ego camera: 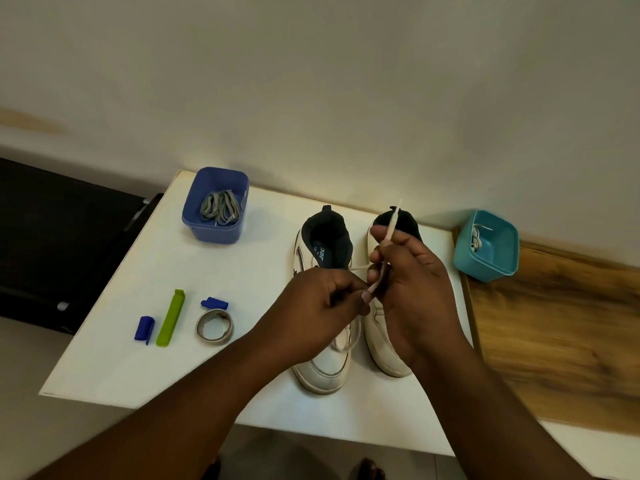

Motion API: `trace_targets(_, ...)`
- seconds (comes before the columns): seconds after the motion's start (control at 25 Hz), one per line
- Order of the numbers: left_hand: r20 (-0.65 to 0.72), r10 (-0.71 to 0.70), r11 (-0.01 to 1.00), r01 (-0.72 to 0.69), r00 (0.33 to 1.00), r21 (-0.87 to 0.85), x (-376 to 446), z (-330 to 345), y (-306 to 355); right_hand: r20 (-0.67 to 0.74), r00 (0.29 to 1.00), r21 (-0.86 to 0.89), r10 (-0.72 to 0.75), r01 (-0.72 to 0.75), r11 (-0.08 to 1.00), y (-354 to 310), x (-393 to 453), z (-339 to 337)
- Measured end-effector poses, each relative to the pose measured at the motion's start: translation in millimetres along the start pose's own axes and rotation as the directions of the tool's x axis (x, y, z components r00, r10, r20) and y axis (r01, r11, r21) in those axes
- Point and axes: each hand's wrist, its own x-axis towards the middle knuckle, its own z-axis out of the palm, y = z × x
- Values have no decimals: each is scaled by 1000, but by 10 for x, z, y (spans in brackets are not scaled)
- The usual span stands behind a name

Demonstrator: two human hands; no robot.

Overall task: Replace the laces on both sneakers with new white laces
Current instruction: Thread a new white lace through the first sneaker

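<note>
Both hands are up over the shoes now, working one white lace [387,237] between them. The right hand [412,289] has its fingers curled round the lace, the free end poking up past the thumb toward the wall, and the left hand [322,306] pinches the same lace lower down, right at the fingertips, the two hands almost touching. Beneath them the two white sneakers sit side by side on the white table [207,341], toes pointing at the person: the left sneaker [323,368] has a loop of lace hanging loose across its front, and the right sneaker [384,348] is half hidden under the right hand. A strand runs across from the left sneaker's collar to the hands. Off at the far left corner there's a blue tub [214,226] with a bundle of grey laces [220,207] in it, and on the far right a teal tub [485,258] with something white inside. Near the left edge lie a green clip [170,318], two blue pieces either side of it, and a tape roll [214,329].
</note>
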Motion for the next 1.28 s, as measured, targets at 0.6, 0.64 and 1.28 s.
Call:
trace_targets(0.6, -460, -315, 875, 442, 830, 199, 155, -158, -270, 125, 932, -615, -339, 341, 711, 449, 110, 54)
trace_targets(0.64, -458, -310, 870, 443, 833, 218, 154, -144, -271, 139, 927, -632, -349, 354, 690, 465, 116, 52)
trace_targets(1.28, -381, -256, 959, 282, 888, 13, 179, -154, -315, 417, 813, -886, -406, 463, 18, 548, 189, 43)
